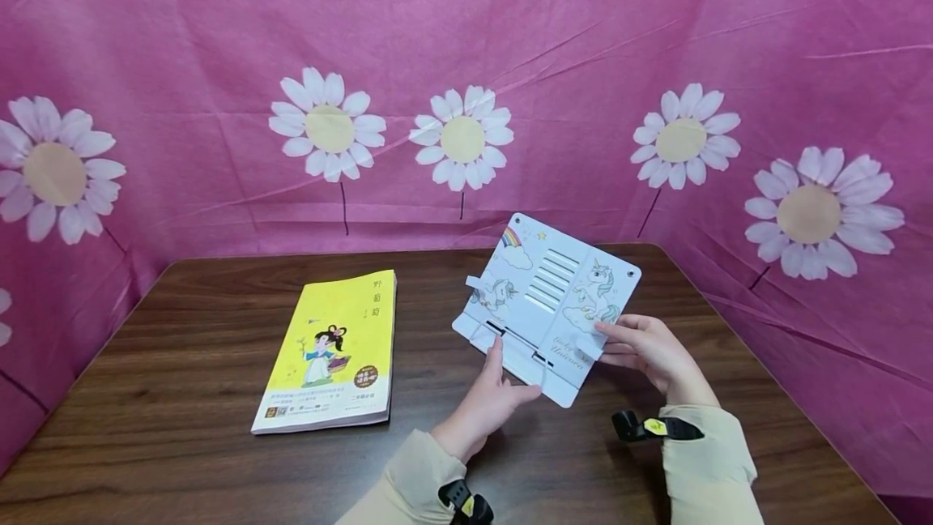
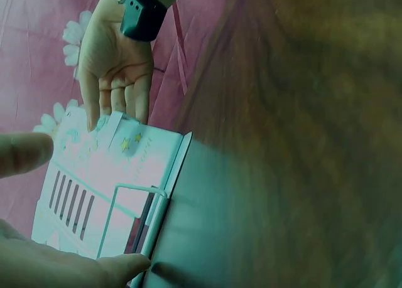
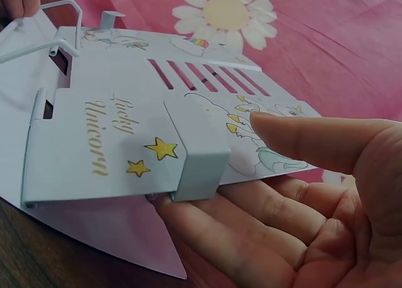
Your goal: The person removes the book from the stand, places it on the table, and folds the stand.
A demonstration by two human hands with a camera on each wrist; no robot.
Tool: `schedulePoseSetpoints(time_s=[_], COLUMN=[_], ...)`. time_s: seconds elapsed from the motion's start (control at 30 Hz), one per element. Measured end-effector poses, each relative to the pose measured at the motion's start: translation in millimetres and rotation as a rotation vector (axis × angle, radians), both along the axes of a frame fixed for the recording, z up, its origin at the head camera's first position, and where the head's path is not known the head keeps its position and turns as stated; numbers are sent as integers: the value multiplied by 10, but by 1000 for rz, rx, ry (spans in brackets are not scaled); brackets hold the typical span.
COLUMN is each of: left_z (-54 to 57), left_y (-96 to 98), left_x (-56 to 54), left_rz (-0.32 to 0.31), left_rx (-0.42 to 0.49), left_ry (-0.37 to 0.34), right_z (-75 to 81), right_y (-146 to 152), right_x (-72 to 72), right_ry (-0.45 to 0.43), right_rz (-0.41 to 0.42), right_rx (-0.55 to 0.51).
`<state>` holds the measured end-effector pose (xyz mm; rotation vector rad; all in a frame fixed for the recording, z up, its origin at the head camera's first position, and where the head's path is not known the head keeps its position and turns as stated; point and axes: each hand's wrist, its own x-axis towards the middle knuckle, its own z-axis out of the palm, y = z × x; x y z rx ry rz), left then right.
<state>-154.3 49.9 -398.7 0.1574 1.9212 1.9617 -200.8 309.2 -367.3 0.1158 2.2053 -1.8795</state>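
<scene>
A white book stand with unicorn prints, slots and a hinged lower ledge leans tilted over the table. My right hand grips its right edge; in the right wrist view the thumb lies over the printed face and the fingers are underneath. At the lower ledge, my left hand holds the stand near its wire page holders. A left fingertip touches the ledge in the left wrist view, where part of that hand is cut off. White clips stick out from the stand's sides.
A yellow paperback book lies on the brown wooden table, left of the stand. Behind the table hangs a pink cloth with large white daisies. Each wrist wears a black strap with a camera.
</scene>
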Motion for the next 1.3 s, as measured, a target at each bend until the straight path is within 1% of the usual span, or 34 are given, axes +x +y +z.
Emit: schedulePoseSetpoints(time_s=[0.17,0.4,0.6,0.9,1.1,1.3], left_z=[16,11,7,-57,-64,-37], left_y=[-58,-133,-185,-258,-275,-201], left_x=[-51,-135,-187,-280,-282,-218], left_rz=[10,15,26,60,81,83], left_rx=[-15,26,37,24,24,28], left_ry=[15,41,52,60,56,64], right_z=[-1,-9,4,10,-4,6], right_y=[-24,-64,-112,-202,-220,-184], right_x=[-5,-13,-10,1,-6,18], right_ry=[-6,-5,-10,11,11,14], right_rz=[41,95,135,217,214,193], right_rx=[-62,-113,-133,-115,-97,-127])
